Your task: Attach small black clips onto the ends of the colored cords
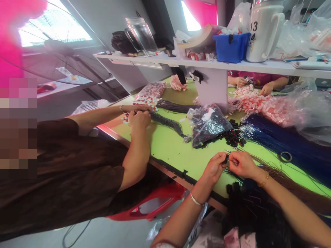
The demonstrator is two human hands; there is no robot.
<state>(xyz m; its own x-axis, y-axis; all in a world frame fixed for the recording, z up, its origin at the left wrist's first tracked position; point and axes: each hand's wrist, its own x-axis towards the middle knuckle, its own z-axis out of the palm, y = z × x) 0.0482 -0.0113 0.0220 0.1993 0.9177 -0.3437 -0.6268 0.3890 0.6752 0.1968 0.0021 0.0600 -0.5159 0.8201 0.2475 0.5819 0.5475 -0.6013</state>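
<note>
My left hand (pixel 215 166) is closed in a pinch on a small black plastic connector (pixel 226 158) above the green tabletop's near edge. Close against it, my right hand (pixel 243 164) has its fingers pressed together at the connector; a thin wire seems to be between them, though the fingertips cover most of it. Thin brown wires (pixel 287 177) run off to the right beneath my right wrist. Loose black connectors (pixel 234 135) lie just beyond my hands, beside a clear bag of black connectors (pixel 210 125). More black connectors (pixel 234 188) on wires lie near my lap.
A bundle of blue wires (pixel 281 141) carries a tape ring (pixel 286 157). At left a co-worker's hands (pixel 139 117) handle dark wires (pixel 168 123). Another person's hands (pixel 266 89) work behind pinkish-white connectors (pixel 261 105). The shelf (pixel 186 62) holds a blue bin (pixel 230 47) and white mug (pixel 263 32).
</note>
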